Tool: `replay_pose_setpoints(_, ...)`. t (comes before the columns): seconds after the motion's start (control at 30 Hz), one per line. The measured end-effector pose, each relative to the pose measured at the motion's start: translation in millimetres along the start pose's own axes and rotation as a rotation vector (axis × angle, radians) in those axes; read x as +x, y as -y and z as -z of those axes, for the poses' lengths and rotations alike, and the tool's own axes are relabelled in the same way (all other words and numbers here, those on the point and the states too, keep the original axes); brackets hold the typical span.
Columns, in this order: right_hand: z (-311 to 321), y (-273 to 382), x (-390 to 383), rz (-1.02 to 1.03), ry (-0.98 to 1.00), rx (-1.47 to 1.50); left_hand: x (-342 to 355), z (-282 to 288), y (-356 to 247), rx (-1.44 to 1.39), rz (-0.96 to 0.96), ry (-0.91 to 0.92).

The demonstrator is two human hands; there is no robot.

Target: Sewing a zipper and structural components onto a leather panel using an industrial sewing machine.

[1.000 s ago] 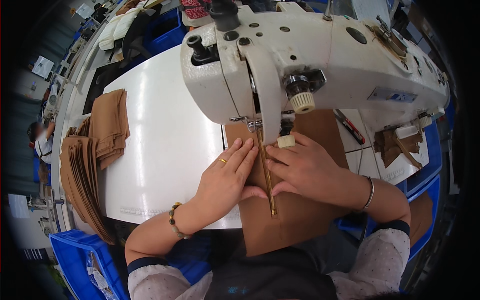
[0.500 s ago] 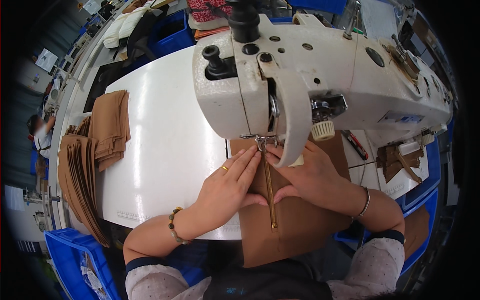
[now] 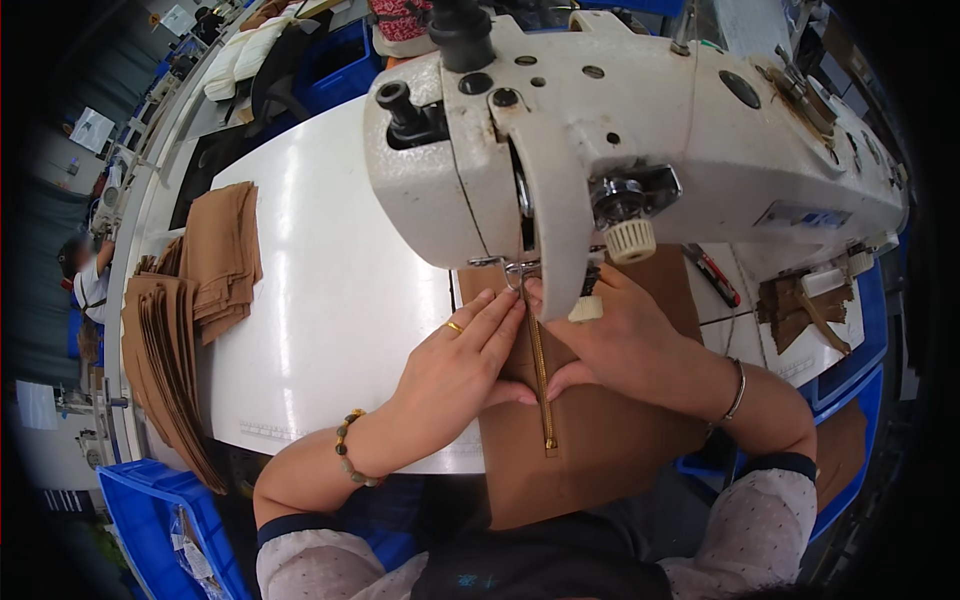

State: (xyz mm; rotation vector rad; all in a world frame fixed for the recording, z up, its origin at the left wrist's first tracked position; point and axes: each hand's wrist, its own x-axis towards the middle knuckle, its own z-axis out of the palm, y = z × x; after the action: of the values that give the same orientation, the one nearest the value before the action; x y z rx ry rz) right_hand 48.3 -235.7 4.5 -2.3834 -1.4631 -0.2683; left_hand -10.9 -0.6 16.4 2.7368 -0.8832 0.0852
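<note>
L hand (image 3: pixel 460 358) is lying flat, unclenched, on brown cloth (image 3: pixel 590 455), 9 o'clock of zip (image 3: pixel 540 365); R hand (image 3: pixel 628 335) is sitting at 3, part-hidden by sewing m/c (image 3: pixel 640 135), can't tell grip.

Sewing workshop: sewing machine (image 3: pixel 640 120), stacked brown fabric (image 3: pixel 165 350), perhaps another workstation (image 3: pixel 106 205), blurred, beyond.

Parts concealed or indistinct at the sewing machine (image 3: pixel 620 120).
The white guard (image 3: pixel 562 210) and pale knob (image 3: pixel 586 308) cover part of the right hand (image 3: pixel 632 328); at the presser foot (image 3: pixel 520 270), the zipper (image 3: pixel 541 370) passes from sight; the upper edge crops the red patterned cloth (image 3: pixel 400 22); the co-worker (image 3: pixel 92 280) appears too small for detail.
</note>
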Motion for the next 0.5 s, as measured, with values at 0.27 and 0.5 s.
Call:
replay_pose_setpoints(0.27,-1.8,0.1,-2.2,-0.005,-0.013,-0.011,2.0,1.5,2.2,0.005,-0.019,-0.004)
replay_pose_setpoints(0.5,0.2,2.1,-1.5,-0.013,0.000,0.000,3.4,1.8,2.2,0.009,-0.021,-0.016)
